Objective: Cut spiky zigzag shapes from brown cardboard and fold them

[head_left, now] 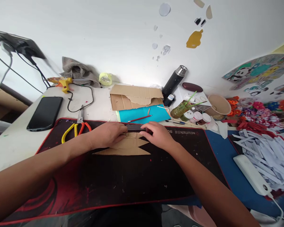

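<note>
A brown cardboard piece [129,148] with jagged, pointed ends lies on the dark mat in front of me. Along its far edge runs a narrow see-through strip that looks like a ruler [134,127]. My left hand [111,134] is closed at the strip's left end and covers part of the cardboard. At the other end, my right hand [157,135] pinches the strip between thumb and fingers. Left of my hands lie pliers-like scissors [80,119] with one yellow and one red handle.
Behind the mat [123,186] are folded cardboard [137,94], a blue sheet [142,115] and a red pencil [140,118]. A phone [45,113] and glue gun [65,84] lie left. A black flask [174,82], jars [197,117], paper strips [272,154] and power bank [252,175] are right.
</note>
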`<state>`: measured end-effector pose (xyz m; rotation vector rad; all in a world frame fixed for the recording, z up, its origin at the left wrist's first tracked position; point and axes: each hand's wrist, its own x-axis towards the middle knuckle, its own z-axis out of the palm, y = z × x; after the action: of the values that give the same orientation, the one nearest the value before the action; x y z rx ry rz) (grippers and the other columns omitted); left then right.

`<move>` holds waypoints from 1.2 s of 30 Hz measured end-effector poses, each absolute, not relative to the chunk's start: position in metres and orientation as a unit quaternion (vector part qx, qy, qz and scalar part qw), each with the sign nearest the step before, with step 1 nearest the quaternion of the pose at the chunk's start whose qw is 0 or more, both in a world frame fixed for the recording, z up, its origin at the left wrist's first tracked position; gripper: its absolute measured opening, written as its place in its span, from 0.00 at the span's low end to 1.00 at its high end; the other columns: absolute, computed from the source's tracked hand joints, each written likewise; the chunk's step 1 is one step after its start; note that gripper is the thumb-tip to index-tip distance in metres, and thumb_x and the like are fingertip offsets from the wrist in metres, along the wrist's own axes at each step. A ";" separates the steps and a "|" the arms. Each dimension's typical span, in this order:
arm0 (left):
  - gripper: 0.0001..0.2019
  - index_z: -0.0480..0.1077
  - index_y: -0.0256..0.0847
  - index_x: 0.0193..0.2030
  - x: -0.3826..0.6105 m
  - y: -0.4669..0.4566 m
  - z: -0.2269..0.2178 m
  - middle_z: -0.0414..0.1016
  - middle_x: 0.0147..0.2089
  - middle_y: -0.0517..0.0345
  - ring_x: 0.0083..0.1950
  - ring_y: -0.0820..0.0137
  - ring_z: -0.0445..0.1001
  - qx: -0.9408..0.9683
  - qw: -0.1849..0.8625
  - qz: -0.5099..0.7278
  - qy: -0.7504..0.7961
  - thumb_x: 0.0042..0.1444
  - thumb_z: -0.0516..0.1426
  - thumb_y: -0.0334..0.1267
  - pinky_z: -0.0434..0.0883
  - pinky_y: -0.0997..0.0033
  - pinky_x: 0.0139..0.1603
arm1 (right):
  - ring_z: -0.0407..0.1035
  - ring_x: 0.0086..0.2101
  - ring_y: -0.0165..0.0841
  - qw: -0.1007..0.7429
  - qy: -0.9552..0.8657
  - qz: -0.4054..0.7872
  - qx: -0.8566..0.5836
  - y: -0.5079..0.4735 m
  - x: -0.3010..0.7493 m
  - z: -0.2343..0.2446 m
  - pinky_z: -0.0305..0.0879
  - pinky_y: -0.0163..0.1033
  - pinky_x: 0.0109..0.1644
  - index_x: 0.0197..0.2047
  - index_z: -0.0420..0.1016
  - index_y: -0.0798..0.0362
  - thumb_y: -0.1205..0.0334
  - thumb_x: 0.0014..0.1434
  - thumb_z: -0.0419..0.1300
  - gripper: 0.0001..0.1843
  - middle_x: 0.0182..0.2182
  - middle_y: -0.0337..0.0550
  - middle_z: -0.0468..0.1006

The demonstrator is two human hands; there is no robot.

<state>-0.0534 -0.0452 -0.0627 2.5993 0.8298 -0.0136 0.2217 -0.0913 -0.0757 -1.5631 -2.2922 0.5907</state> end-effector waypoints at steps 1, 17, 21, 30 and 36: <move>0.10 0.73 0.42 0.41 -0.053 -0.045 -0.064 0.80 0.42 0.51 0.43 0.59 0.80 0.932 0.206 -0.007 0.297 0.72 0.52 0.38 0.70 0.63 0.44 | 0.74 0.44 0.39 0.137 -0.818 0.196 -0.523 -0.093 0.218 -0.074 0.63 0.40 0.47 0.51 0.82 0.51 0.55 0.72 0.68 0.10 0.42 0.45 0.82; 0.09 0.75 0.43 0.39 -0.045 -0.033 -0.065 0.80 0.41 0.50 0.42 0.59 0.79 0.944 0.197 -0.040 0.263 0.70 0.55 0.38 0.68 0.63 0.43 | 0.75 0.44 0.42 -0.007 -0.866 0.159 -0.473 -0.090 0.186 -0.057 0.57 0.42 0.43 0.44 0.78 0.54 0.62 0.73 0.63 0.05 0.42 0.49 0.84; 0.06 0.74 0.42 0.39 -0.044 -0.030 -0.064 0.80 0.41 0.49 0.42 0.57 0.79 0.942 0.207 -0.049 0.262 0.67 0.57 0.37 0.68 0.62 0.42 | 0.75 0.42 0.41 -0.010 -0.856 0.182 -0.483 -0.085 0.187 -0.056 0.54 0.41 0.39 0.43 0.78 0.52 0.62 0.70 0.65 0.03 0.42 0.47 0.84; 0.05 0.72 0.43 0.38 -0.047 -0.027 -0.072 0.80 0.42 0.50 0.43 0.57 0.79 0.937 0.234 -0.037 0.256 0.65 0.57 0.37 0.68 0.63 0.43 | 0.74 0.40 0.39 -0.010 -0.859 0.189 -0.476 -0.085 0.188 -0.056 0.52 0.42 0.38 0.39 0.76 0.52 0.67 0.69 0.62 0.04 0.39 0.46 0.84; 0.05 0.71 0.43 0.39 -0.048 -0.026 -0.076 0.80 0.44 0.50 0.45 0.58 0.79 0.943 0.237 -0.026 0.234 0.67 0.56 0.37 0.69 0.63 0.46 | 0.74 0.38 0.40 -0.026 -0.873 0.155 -0.462 -0.086 0.182 -0.062 0.50 0.43 0.37 0.40 0.76 0.53 0.68 0.69 0.59 0.05 0.38 0.48 0.85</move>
<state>-0.0475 -0.0258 -0.0757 2.5842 0.6417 -0.0716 0.1822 -0.0862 -0.0625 -1.4761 -2.7878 0.4955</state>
